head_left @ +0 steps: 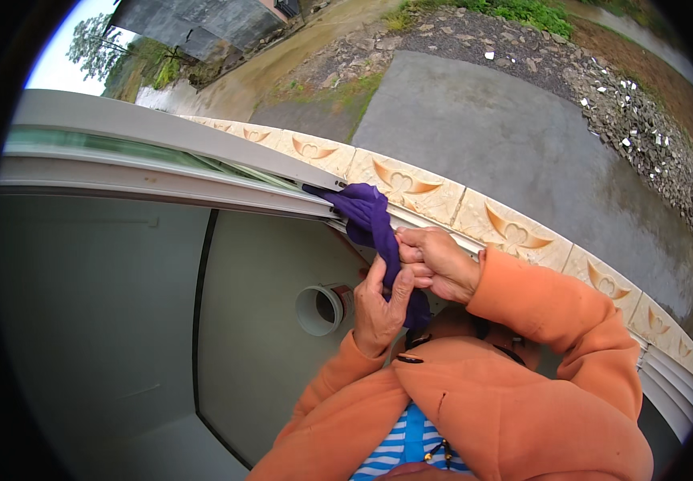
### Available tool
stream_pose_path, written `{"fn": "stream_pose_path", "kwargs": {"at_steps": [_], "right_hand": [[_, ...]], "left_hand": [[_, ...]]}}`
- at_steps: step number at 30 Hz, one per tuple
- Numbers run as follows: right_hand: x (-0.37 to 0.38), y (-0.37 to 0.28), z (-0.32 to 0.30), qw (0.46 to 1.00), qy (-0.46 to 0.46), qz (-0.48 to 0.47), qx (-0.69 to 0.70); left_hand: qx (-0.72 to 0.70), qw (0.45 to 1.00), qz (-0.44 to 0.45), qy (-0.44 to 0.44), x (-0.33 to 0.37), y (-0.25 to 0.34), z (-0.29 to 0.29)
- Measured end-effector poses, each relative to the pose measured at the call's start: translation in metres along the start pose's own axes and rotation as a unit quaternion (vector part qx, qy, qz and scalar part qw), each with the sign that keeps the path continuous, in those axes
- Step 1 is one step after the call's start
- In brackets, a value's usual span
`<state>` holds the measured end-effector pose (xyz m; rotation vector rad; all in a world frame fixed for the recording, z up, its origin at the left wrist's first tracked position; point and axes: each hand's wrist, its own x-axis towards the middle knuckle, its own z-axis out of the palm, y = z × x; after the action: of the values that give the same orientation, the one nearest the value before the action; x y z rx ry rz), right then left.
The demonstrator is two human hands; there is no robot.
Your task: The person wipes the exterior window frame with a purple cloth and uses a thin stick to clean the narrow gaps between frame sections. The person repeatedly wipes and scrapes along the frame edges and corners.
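A purple cloth (365, 210) hangs in twisted folds at the end of the white sliding window frame (282, 192). Its upper part lies against the frame end, and its lower part drops between my hands. My left hand (380, 311) is closed on the cloth from the left, with thumb and forefinger raised around it. From the right, my right hand (436, 260) pinches the cloth with bent fingers, close beside the left. Part of the cloth is hidden behind my fingers, and its lower end shows below them.
A white bucket (319, 311) stands on the floor below, left of my hands. Patterned beige tiles (451, 204) line the outer sill. Outside lie a grey concrete slab (475, 120) and rubble (643, 136). More white track (671, 385) runs at the lower right.
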<state>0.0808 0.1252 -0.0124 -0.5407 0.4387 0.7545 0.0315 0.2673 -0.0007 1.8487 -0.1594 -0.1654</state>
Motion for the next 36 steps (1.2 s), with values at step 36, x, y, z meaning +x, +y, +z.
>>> {"fn": "stream_pose_path", "kwargs": {"at_steps": [36], "right_hand": [[0.023, -0.013, -0.002, 0.959, 0.045, -0.056, -0.274]], "left_hand": [[0.025, 0.998, 0.036, 0.054, 0.016, 0.003, -0.049]]}}
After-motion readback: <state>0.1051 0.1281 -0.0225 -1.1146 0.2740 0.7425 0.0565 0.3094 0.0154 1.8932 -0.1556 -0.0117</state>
